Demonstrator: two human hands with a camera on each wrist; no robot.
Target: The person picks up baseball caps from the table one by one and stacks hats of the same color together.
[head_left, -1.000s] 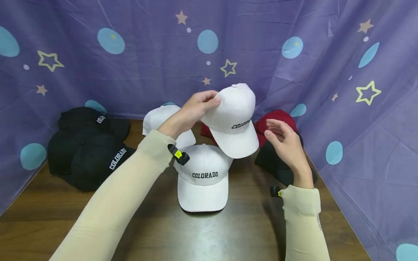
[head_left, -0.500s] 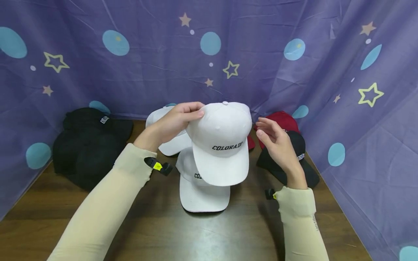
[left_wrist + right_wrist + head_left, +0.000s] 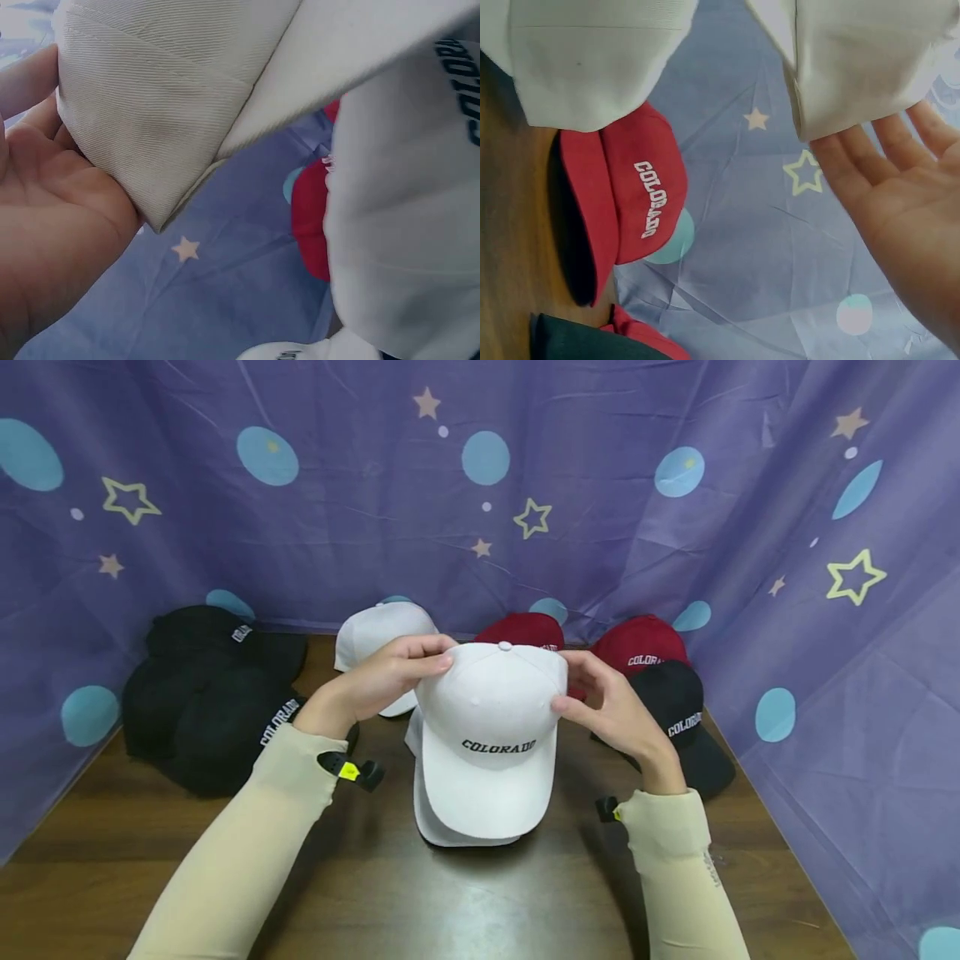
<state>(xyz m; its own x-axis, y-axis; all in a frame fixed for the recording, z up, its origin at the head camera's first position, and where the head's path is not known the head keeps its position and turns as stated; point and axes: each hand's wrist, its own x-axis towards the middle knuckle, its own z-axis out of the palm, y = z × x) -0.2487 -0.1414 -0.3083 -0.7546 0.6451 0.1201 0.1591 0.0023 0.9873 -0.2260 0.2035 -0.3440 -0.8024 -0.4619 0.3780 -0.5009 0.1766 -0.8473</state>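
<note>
with the left hand [image 3: 367,683] and the right hand [image 3: 618,714], pinching opposite sides of a white dome-crowned fabric cap [image 3: 487,706] lettered colorado, hiding most fingertips behind it. held above the middle of the brown wooden desk [image 3: 465,902], covering most of a second white curved-brim fabric cap [image 3: 436,832]; cannot tell whether touching. screening, toward the far edge, parts of a third white fabric cap [image 3: 384,627] and a red fabric cap [image 3: 521,628]. at the far left corner, impossible to count within the merged heap of black fabric caps [image 3: 198,702].
</note>
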